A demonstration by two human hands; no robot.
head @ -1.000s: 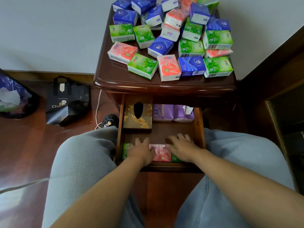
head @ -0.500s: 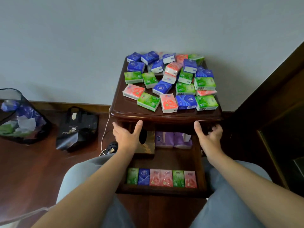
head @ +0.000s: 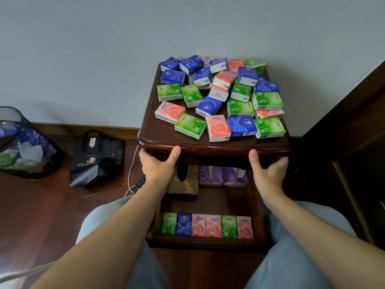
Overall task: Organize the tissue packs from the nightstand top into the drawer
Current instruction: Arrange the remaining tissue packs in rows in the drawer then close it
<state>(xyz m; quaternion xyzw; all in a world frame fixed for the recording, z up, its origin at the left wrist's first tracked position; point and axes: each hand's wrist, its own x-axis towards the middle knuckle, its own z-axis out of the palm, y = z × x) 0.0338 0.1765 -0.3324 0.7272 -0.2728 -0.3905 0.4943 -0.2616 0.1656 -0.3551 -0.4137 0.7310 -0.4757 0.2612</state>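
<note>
Under nightstand edge, left hand and right hand grasp; drawer packs upright.

A black bag on the floor carried pale lettering that began "Cha"; the rest was hidden in a fold. The tissue packs bore small logos and print, all too small or blurred to read.

Pale grey wall — dark wood floor, black bag.
</note>
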